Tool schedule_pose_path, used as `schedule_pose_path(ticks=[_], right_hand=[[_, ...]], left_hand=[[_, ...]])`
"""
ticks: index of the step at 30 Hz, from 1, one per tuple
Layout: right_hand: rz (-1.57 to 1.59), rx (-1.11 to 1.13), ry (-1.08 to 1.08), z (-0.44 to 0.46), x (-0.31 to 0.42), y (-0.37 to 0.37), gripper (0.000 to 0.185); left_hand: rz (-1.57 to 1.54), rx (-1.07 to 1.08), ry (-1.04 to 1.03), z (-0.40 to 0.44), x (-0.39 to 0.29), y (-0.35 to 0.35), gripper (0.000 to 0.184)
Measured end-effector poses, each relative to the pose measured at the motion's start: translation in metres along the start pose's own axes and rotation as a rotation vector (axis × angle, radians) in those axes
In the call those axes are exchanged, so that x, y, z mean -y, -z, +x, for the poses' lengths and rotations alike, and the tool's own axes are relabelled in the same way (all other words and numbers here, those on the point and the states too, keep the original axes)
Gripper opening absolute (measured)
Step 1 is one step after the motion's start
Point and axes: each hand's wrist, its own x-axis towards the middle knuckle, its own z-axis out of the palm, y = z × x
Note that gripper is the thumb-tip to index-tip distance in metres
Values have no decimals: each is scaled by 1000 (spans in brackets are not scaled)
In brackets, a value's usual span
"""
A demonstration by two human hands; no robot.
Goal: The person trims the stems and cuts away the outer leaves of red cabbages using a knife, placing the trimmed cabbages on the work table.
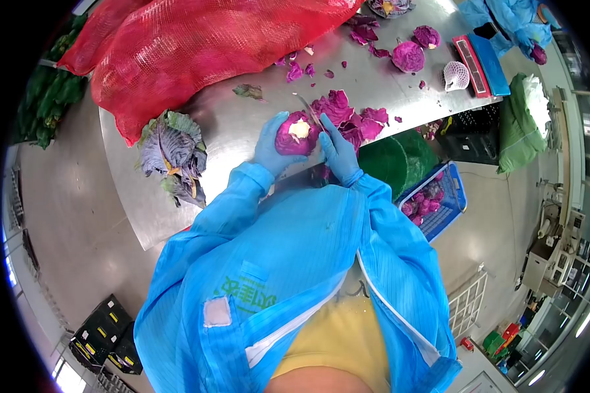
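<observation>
A purple cabbage point(290, 139) with its pale cut stem facing up rests in my left hand point(273, 145), whose blue-gloved fingers wrap round its left and lower sides. My right hand point(339, 156), also gloved in blue, is closed on a knife point(306, 105) at the cabbage's right side; the thin blade points up and left. Just beyond my right hand lie loose purple leaves point(337, 108) on the metal table point(229, 124). Darker outer leaves point(174, 154) are heaped at the table's left.
A red mesh sack point(196, 52) covers the far left of the table. Trimmed cabbages point(408, 57) and a white foam net point(456, 76) lie at the far right. Another person's blue sleeve point(521, 23) shows there. A blue basket point(444, 216) of cabbages stands below, beside a green sack point(400, 160).
</observation>
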Motion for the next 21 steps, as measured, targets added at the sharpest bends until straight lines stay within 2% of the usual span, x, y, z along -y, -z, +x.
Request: schedule_pose_path(ticks=[5,7,9,11,13,14,17,21], right_hand=[[-93,59,127,11,-23,-10,55],[10,78,1,3,-13,-10,55],[43,114,-77,-6,0,-8,54],[78,150,-154,-8,2,-12,53],[-175,101,-100,-10,-1,-18,53],[-175,100,-104,-11,-2,-18,53],[-244,122,-135,-11,2,-16,52],[-163,163,-204,-15,13,-10,54]], left_hand=[[-26,-6,19,-2,8,-1,107],[-87,-24,43,-3,9,-2,106],[-65,-93,-49,-5,10,-4,104],[-84,-108,-48,-7,15,-8,102],[-118,-137,-61,-8,19,-12,100],[-139,-141,-57,-10,21,-13,100],[-209,-111,-3,-14,25,-18,101],[-406,3,188,-17,38,-28,102]])
